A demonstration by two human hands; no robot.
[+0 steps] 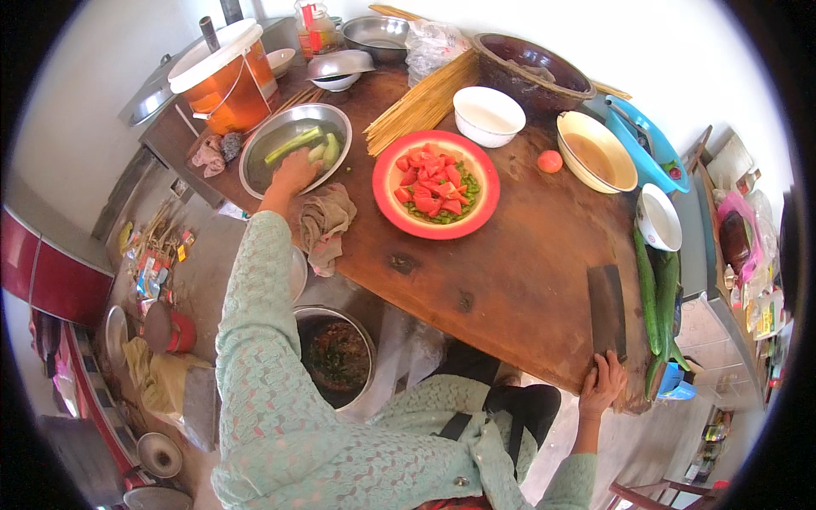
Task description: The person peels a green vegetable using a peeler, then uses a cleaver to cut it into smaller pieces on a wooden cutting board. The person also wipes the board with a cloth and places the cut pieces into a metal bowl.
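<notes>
My left hand reaches into a metal basin of water at the left of the wooden table. Its fingers are at several pale green vegetable pieces; whether they close on one cannot be made out. At the table's right front edge, my right hand is closed at the handle end of a dark-bladed cleaver, which lies flat on the wood. Between the hands stands a red-rimmed plate with chopped tomato and chopped green pieces.
A grey-brown cloth hangs over the near edge beside the basin. Long cucumbers lie right of the cleaver. Bowls, a whole tomato and a bundle of thin sticks sit farther back. Below the table is a pot.
</notes>
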